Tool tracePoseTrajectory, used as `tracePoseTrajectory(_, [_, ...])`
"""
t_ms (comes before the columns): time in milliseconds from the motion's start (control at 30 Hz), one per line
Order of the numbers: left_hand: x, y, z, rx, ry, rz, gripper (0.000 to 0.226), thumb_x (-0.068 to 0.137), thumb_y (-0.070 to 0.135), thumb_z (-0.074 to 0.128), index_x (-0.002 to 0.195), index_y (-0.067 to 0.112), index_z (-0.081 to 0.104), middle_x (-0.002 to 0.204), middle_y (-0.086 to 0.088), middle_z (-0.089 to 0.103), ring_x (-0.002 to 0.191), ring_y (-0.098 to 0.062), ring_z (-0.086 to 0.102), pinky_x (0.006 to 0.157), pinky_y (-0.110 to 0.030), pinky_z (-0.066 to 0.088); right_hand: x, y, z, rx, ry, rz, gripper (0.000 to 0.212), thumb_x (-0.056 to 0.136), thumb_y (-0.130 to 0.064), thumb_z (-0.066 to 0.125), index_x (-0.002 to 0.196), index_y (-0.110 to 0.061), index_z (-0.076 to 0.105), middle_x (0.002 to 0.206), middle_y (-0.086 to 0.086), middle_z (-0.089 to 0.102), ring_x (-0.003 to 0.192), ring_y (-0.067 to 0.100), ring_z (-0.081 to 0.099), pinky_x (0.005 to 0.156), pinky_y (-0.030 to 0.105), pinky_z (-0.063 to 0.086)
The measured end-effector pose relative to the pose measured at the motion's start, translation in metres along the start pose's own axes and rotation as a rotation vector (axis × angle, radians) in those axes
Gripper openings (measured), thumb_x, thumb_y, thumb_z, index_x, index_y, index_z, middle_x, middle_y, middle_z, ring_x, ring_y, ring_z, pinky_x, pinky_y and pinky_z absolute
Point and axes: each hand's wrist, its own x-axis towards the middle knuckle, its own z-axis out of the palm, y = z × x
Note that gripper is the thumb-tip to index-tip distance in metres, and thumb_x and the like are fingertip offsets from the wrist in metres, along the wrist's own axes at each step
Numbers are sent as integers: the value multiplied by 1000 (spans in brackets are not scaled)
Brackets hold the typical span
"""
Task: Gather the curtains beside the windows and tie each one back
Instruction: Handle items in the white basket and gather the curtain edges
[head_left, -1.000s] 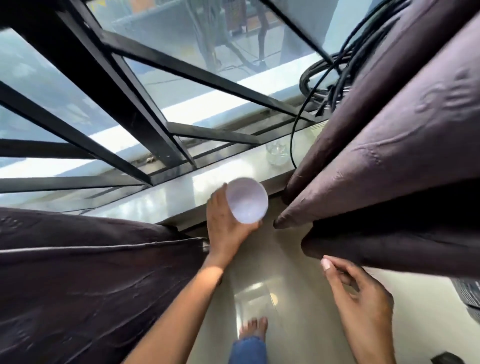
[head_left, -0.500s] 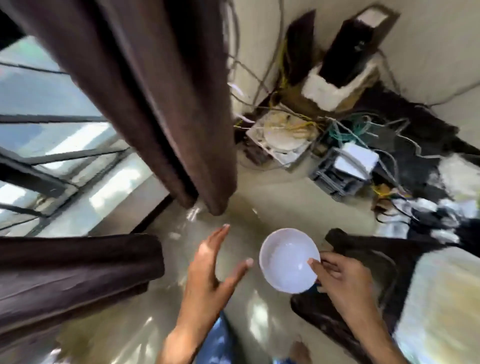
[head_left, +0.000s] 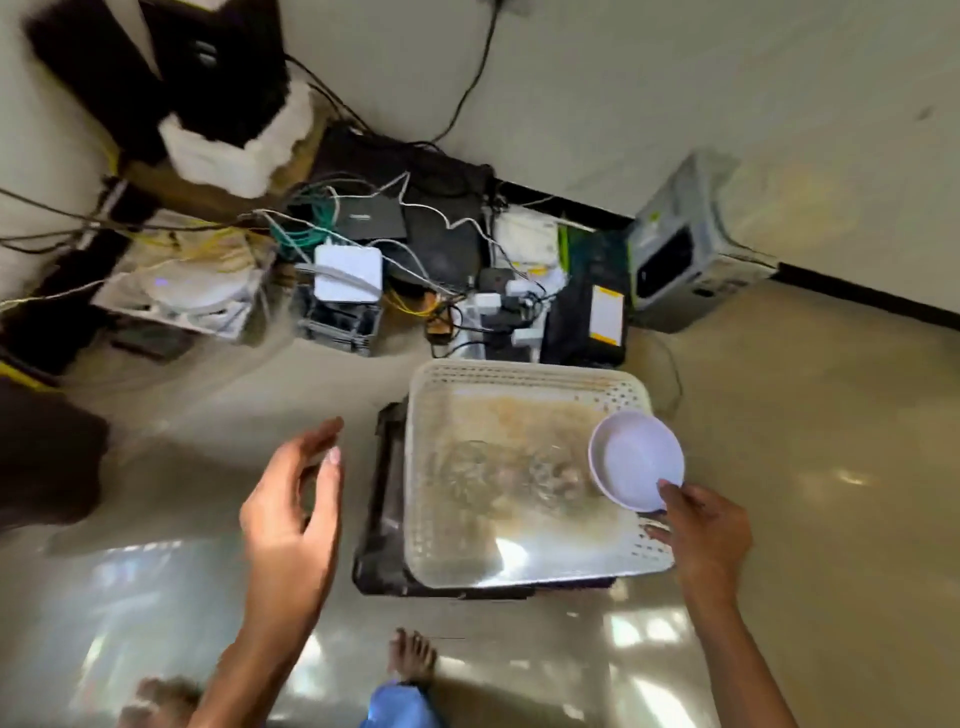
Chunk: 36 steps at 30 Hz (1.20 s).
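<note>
My right hand pinches the near rim of a small white bowl and holds it over the right side of a white perforated basket. The basket sits on a dark stand and holds blurred clear glassware. Left of the basket, my left hand hovers above the floor with its fingers relaxed and holds nothing. A dark brown curtain end shows at the left edge. No window is in view.
Routers, a white box, power strips and tangled cables crowd the floor along the wall. A grey printer stands at the right. My bare foot is on the glossy floor below the basket.
The view swung from the window and curtains to the room corner. The bowl passed from my left hand to my right, which carried it rightward over the basket.
</note>
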Motion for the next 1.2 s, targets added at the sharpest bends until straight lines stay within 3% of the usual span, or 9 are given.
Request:
tracePoseTrajectory(167, [-5,8,48,35,-101,51,27,92,25,47,112,15,63,104,17,67,96,0,62,83,-11,45,35,39,-11,64,22,156,26,87,5,59,63,-3,58,48,8,61,42,14,65,39,22,50])
tracePoseTrajectory(333, [-13,6,68,30,-123,63,30,92,28,47,115,16,62,105,17,66,95,5,62,78,-19,51,40,59,6,32,13,208,23,85,3,62,62,4,60,66,23,65,56,24,70,47,26,55])
tracePoseTrajectory(467, [-14,3,72,38,-128,38,29,91,28,47,114,18,62,102,27,65,95,7,61,78,-13,49,44,65,19,47,37,267,23,84,3,63,61,3,61,68,25,66,61,32,70,57,32,58])
tracePoseTrajectory(600, [-14,3,72,39,-111,38,32,91,34,45,114,18,62,106,20,65,96,7,61,79,-21,50,45,71,28,52,45,327,17,84,3,64,67,2,62,75,26,67,64,33,69,63,35,56])
tracePoseTrajectory(700, [-16,2,71,44,-101,24,32,91,35,45,114,20,61,104,24,65,94,9,60,78,-15,49,44,75,34,71,46,394,14,84,5,63,70,4,60,83,26,65,68,37,68,65,38,54])
tracePoseTrajectory(800, [-16,0,68,65,-91,16,30,91,34,45,113,21,62,103,32,62,94,10,60,78,-8,44,40,73,36,88,31,432,7,85,6,62,90,9,59,84,26,63,73,39,66,71,41,53])
tracePoseTrajectory(900, [-17,-3,59,79,-81,13,25,92,28,46,110,23,61,100,37,60,95,14,57,81,-4,39,34,69,27,22,4,470,17,87,-2,64,78,12,59,76,26,66,73,37,68,75,45,55])
tracePoseTrajectory(1033, [-15,-15,37,57,-35,-23,29,92,25,46,114,15,62,109,14,64,104,-1,59,90,-10,41,4,47,15,-474,-34,143,31,89,-23,62,59,-18,65,54,-1,68,58,22,70,72,47,56])
tracePoseTrajectory(1200, [-8,-27,-17,108,104,-54,20,94,13,52,112,14,61,107,3,65,98,-3,59,85,-12,43,-74,-17,78,-474,-268,-305,12,90,-17,62,85,-22,72,76,-1,74,69,16,70,68,35,56])
